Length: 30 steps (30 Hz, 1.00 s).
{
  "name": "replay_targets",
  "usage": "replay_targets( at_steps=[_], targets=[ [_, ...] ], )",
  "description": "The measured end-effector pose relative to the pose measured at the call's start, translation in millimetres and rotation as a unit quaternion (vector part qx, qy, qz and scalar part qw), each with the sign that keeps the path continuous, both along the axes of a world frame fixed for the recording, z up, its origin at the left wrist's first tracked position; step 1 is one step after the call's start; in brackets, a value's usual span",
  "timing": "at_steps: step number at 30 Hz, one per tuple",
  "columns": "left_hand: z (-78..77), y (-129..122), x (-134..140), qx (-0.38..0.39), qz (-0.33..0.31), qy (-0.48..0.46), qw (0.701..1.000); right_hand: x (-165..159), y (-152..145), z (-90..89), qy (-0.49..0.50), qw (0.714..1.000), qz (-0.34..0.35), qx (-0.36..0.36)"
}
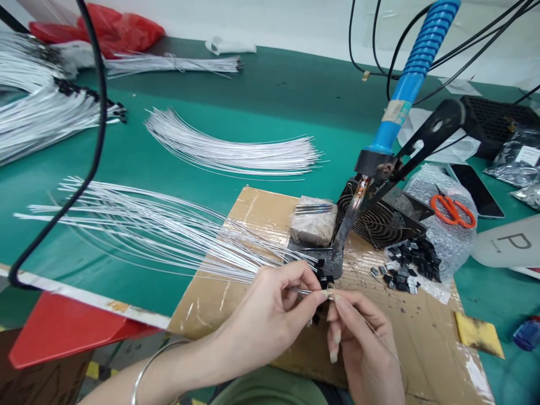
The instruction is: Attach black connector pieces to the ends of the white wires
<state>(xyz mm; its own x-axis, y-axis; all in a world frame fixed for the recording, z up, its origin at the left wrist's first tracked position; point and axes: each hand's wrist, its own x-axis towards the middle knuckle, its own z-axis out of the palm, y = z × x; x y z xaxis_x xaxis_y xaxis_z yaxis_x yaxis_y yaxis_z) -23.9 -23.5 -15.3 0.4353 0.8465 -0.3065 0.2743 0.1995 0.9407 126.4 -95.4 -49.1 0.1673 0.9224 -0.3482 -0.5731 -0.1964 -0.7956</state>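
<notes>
My left hand (282,306) is closed in a pinch on a thin silvery-white wire (301,291). Right beside it, my right hand (363,332) pinches a fine strand, whose loose length (386,346) trails down along the palm. The fingertips of both hands nearly meet; what lies exactly between them is too small to make out. Behind the left hand, a loose bundle of white wires (181,230) ends in small black connectors (323,275), partly hidden by the fingers. Above the hands, a blue-handled soldering iron (405,90) points tip-down in a black stand arm (434,132).
Cardboard (228,236) lies under the hands. On it are a grey block (313,225), a black fan (379,216) and loose black connectors (415,259). Orange scissors (453,209), a yellow sponge (478,334) and a phone (476,188) lie right. A black cable (101,112) hangs left; another wire bundle (236,149) lies behind.
</notes>
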Motion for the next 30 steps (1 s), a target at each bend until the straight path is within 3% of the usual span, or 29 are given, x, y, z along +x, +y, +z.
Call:
replay_targets(
  at_steps=[8, 13, 24, 30],
  targets=[
    [-16.8, -14, 1, 0.065, 0.054, -0.017, 0.996, -3, -1, -4.7, 0.013, 1.000, -0.022, -0.005],
    [-22.9, -18, 3, 0.053, 0.073, -0.041, 0.995, -7, -3, -9.2, 0.013, 0.999, -0.031, 0.002],
    [-11.3, -14, 10, -0.011, 0.076, -0.114, 0.991, -9, 1, -5.4, -0.002, 0.999, -0.044, 0.019],
    [-11.9, -12, 8, 0.002, 0.094, -0.072, 0.993, -6, 1, -4.1, -0.030, 0.997, -0.066, 0.025]
  ],
)
